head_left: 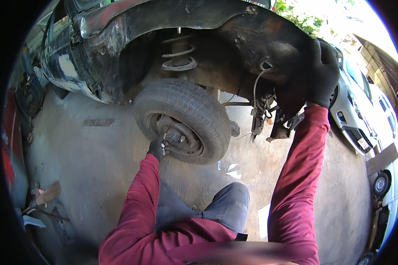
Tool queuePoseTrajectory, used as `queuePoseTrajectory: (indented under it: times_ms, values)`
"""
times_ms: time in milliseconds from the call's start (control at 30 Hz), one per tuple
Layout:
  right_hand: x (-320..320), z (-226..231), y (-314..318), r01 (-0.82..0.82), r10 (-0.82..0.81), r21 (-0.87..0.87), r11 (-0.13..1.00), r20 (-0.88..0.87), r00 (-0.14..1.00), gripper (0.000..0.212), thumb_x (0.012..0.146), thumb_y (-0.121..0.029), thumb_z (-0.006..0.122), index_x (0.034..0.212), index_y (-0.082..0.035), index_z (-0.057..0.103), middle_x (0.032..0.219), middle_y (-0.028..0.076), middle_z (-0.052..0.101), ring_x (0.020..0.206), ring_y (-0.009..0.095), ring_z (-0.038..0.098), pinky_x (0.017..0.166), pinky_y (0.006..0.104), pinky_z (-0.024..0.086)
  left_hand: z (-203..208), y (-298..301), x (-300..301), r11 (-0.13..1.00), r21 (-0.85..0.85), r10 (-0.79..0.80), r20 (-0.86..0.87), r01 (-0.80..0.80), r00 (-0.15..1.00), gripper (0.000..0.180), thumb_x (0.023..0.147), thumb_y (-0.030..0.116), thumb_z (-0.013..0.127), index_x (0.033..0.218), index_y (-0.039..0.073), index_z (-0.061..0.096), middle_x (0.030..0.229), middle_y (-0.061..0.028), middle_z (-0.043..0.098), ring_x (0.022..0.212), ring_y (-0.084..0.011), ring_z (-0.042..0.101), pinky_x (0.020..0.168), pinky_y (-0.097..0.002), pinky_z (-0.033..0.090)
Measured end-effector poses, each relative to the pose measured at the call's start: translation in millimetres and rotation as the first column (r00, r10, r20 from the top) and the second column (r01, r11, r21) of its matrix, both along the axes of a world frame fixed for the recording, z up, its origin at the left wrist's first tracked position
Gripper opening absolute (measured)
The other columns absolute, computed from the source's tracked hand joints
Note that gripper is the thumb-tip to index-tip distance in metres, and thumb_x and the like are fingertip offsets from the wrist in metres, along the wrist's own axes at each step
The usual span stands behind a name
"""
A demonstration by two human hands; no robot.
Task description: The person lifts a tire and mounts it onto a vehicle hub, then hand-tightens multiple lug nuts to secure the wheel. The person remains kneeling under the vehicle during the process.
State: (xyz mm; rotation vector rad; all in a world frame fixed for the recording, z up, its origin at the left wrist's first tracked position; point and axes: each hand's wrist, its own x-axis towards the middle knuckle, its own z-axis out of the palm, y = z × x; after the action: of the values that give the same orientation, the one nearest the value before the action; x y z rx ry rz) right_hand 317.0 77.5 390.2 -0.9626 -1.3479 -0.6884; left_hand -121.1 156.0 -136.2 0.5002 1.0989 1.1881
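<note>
In front of me a wheel (192, 99) with a worn tyre and rusty steel rim sits tilted under the wheel arch of a dark, stripped car body (132, 37). My left hand (155, 148), in a dark glove, is closed at the rim's lower left beside the hub (174, 134). Small pale metal pieces show by its fingers, too small to name. My right hand (323, 77), in a black glove, is raised against the car's front corner; its fingers blend into the dark panel. A coil spring (179, 64) stands above the wheel.
Loose cables and brackets (263, 112) hang right of the wheel. A flat dark strip (98, 122) and white scraps (234, 172) lie on the concrete floor. A broom (47, 194) is at the left, beside a red vehicle part (13, 128). A white car (353, 110) is parked right.
</note>
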Motion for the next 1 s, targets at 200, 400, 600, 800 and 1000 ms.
queuePoseTrajectory:
  times_ms: [200,400,600,800,1000]
  values:
    - [-4.5,0.0,-1.4,-0.076,0.074,-0.023,0.997,-0.071,0.995,0.027,0.1,-0.028,0.071,0.104,-0.002,0.076,0.106,0.013,0.074,0.1,0.028,0.07,0.092,0.037,0.053,-0.4,9.0,-3.8,0.994,-0.063,-0.089,-0.036,0.087,0.995,0.027,0.103,0.045,0.061,0.1,0.018,0.064,0.074,-0.0002,0.062,0.056,-0.0167,0.058,0.05,-0.0372,0.05]
    - [-2.7,-0.7,1.0,-0.083,0.084,0.035,0.996,-0.035,0.996,0.026,0.099,-0.026,0.072,0.102,-0.001,0.076,0.105,0.014,0.073,0.101,0.029,0.07,0.092,0.0376,0.053,-9.9,13.6,-8.7,0.998,0.021,-0.064,-0.059,0.066,0.996,0.028,0.104,0.043,0.059,0.099,0.017,0.065,0.076,-0.0019,0.063,0.057,-0.0179,0.058,0.052,-0.0377,0.051]
    - [1.8,0.0,4.3,-0.061,0.061,0.052,0.997,0.005,0.998,0.026,0.099,-0.028,0.072,0.099,-0.002,0.076,0.102,0.013,0.073,0.097,0.03,0.071,0.089,0.0392,0.054,-14.4,10.8,-3.2,0.996,-0.081,-0.046,-0.019,0.044,0.999,0.03,0.106,0.045,0.055,0.097,0.017,0.062,0.072,-0.0013,0.06,0.056,-0.0184,0.057,0.052,-0.0389,0.05]
    - [-0.8,0.3,0.1,-0.035,0.034,0.075,0.997,0.015,0.999,0.029,0.098,-0.03,0.074,0.099,-0.001,0.077,0.1,0.012,0.075,0.094,0.026,0.072,0.088,0.0365,0.054,-4.5,12.0,-5.6,0.996,-0.063,-0.057,0.025,0.058,0.998,0.035,0.107,0.049,0.055,0.092,0.018,0.06,0.069,-0.0014,0.058,0.053,-0.0199,0.054,0.05,-0.04,0.046]
    - [-11.4,2.2,-14.8,0.005,-0.004,0.039,0.999,-0.016,1.0,0.024,0.096,-0.026,0.076,0.103,-0.003,0.078,0.098,0.009,0.077,0.097,0.025,0.073,0.091,0.0374,0.054,-2.1,6.2,-3.8,0.995,-0.065,-0.076,0.076,0.081,0.994,0.033,0.106,0.048,0.056,0.094,0.017,0.058,0.066,-0.0009,0.054,0.052,-0.0197,0.052,0.049,-0.0386,0.044]
